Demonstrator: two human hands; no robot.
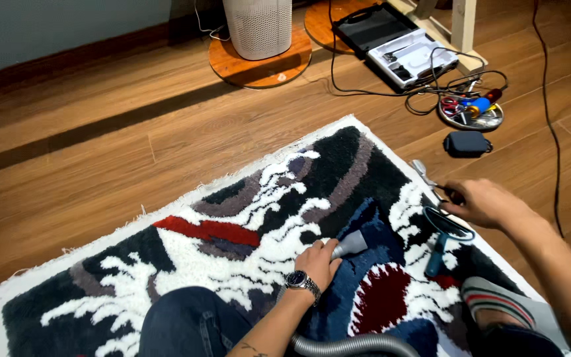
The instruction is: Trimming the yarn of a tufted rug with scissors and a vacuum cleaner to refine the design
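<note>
I sit on a tufted rug [232, 251] patterned in black, white, grey, blue and red. My left hand [317, 263], with a wristwatch on it, grips a grey vacuum nozzle [349, 244] pressed onto a blue patch of the pile; its grey hose [355, 345] curls back toward me. My right hand [487, 203] reaches to the rug's right edge and closes on the dark handle of a metal tool [427, 177] lying there. A blue-handled brush [445, 238] lies on the rug just below that hand.
A wooden floor surrounds the rug. Beyond its far right corner lie a dark pouch [468, 143], a round tin of small tools [471, 112], black cables and an open case [398, 46]. A white cylindrical appliance [258, 28] stands on a round wooden board. My sandalled foot [497, 301] rests at the right.
</note>
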